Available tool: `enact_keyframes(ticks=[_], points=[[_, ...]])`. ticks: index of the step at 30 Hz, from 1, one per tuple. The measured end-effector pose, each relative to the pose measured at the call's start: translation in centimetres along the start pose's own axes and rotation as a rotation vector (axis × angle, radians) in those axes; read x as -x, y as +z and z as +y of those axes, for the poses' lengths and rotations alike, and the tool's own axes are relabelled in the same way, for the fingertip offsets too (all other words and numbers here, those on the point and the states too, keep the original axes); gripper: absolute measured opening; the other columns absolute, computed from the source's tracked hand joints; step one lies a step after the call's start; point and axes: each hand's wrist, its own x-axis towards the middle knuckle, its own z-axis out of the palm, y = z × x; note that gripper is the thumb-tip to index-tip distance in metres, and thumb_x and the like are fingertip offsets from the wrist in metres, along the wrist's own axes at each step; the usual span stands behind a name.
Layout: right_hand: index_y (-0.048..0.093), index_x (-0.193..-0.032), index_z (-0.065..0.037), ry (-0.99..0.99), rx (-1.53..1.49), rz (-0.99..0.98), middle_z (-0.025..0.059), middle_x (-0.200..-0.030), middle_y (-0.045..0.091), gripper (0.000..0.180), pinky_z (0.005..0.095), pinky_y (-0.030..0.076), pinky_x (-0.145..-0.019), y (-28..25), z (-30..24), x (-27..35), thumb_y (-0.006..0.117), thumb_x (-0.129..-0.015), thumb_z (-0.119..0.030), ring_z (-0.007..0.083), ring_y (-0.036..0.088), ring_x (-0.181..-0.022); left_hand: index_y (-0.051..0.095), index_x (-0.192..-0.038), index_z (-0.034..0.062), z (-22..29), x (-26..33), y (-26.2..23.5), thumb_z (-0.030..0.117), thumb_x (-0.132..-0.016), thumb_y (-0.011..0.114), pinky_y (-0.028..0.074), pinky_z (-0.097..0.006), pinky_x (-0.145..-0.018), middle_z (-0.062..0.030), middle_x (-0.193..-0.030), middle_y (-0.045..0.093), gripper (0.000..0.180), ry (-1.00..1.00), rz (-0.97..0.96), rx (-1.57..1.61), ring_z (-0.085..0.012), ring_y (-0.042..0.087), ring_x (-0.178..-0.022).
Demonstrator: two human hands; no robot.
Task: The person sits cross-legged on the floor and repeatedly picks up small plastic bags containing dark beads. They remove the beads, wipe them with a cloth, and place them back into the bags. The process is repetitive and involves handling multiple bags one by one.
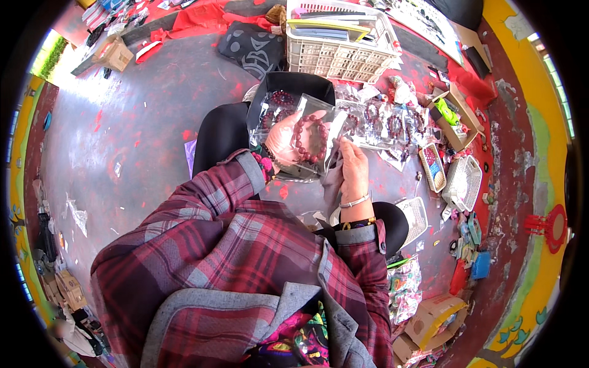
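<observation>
My left hand (pixel 282 142) holds up a clear plastic bag (pixel 313 105) over a black box (pixel 299 80), its fingers partly seen through the film. A dark red bead bracelet (pixel 311 140) shows in the bag as a loop. At the bag's right edge my right hand (pixel 354 170) is closed, fingertips pinching near the edge. A grey cloth (pixel 332 183) hangs under these fingers. More dark red bracelets (pixel 281 99) in clear film lie in the box. The fingertips of my right hand are partly hidden.
Bagged bracelets (pixel 392 126) lie in a row to the right of the box. Beyond stands a white plastic crate (pixel 337 60) beside a dark patterned bag (pixel 251 50). Further right are a cardboard box (pixel 455 116) and small white baskets (pixel 463 183). My knees flank the work.
</observation>
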Motion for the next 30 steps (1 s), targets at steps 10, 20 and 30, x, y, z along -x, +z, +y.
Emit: enact_keyframes(ticks=[10, 20, 30], points=[[0.055, -0.123, -0.007, -1.076, 0.903, -0.154, 0.0194, -0.127, 0.05, 0.049, 0.0387, 0.043, -0.096, 3.4, -1.9, 2.6, 0.054, -0.076, 0.006, 0.0361, 0.05, -0.116, 0.053, -0.122, 0.01, 0.4, 0.2, -0.3, 0.063, -0.089, 0.038, 0.046, -0.049, -0.087, -0.0106, -0.104, 0.062, 0.064, 0.058, 0.334, -0.092, -0.0309, 0.059, -0.098], [0.052, -0.128, -0.014, -0.835, 1.309, 0.015, 0.0161, -0.14, 0.04, 0.04, 0.048, 0.025, -0.106, 2.4, -1.2, 0.9, 0.052, -0.089, -0.025, 0.0329, 0.039, -0.127, 0.046, -0.132, 0.0162, -3.0, -0.2, 1.2, 0.061, -0.091, 0.035, 0.045, -0.041, -0.091, -0.0065, -0.125, 0.055, 0.061, -0.261, -0.285, 0.094, -0.0236, 0.056, -0.107], [0.062, -0.105, 0.001, -0.514, 0.793, 0.359, 0.0185, -0.094, 0.064, 0.025, 0.0351, 0.047, -0.08, -2.7, -1.1, -1.6, 0.049, -0.091, -0.016, 0.0302, 0.062, -0.087, 0.053, -0.116, 0.0029, -1.7, 1.2, 0.6, 0.009, -0.08, 0.051, 0.052, -0.051, -0.079, -0.0107, -0.085, 0.062, 0.036, -0.272, 0.065, -0.109, -0.0254, 0.063, -0.08]])
